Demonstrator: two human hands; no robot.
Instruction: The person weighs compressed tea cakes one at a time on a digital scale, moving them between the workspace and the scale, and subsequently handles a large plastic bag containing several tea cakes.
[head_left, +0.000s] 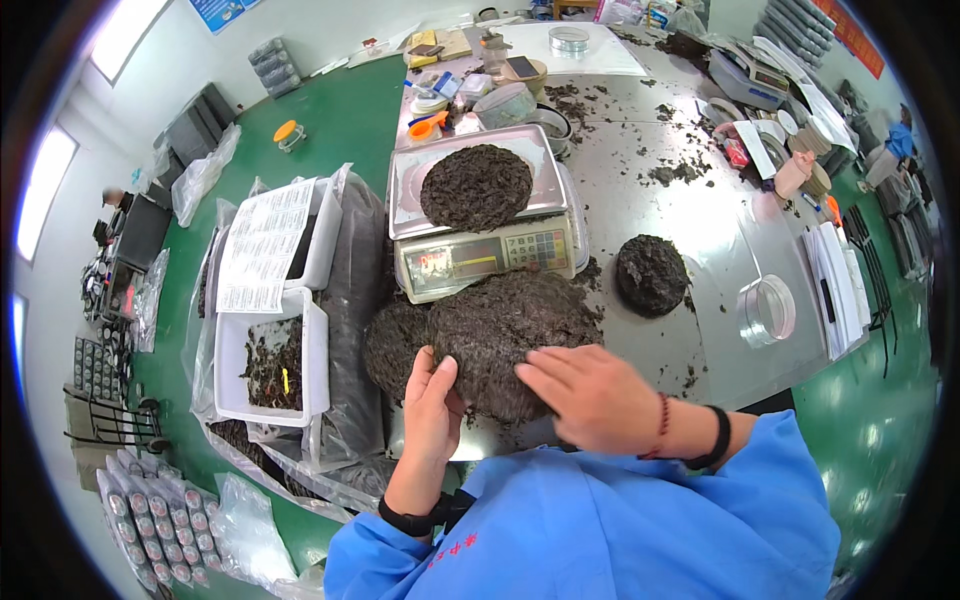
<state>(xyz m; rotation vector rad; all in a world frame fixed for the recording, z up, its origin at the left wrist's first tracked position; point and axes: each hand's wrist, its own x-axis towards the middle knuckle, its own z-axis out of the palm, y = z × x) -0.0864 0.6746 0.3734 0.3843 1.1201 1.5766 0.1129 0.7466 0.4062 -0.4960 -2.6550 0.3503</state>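
A large dark slab of matted, leafy dried material is tilted up before me; I cannot tell whether it is seaweed or tea. My left hand grips its lower left edge, thumb on the near face. The fingertips of my right hand touch the right side of that face, and the hand is slightly blurred; whether they pinch anything is hidden. Behind the slab, a digital weighing scale carries a metal tray with a round dark cake on it. Another dark leafy piece lies partly hidden at left.
A smaller dark lump sits on the metal table at right, near a clear round dish. White plastic bins stand left, one covered by printed sheets, beside a filled plastic bag. Papers lie along the right edge.
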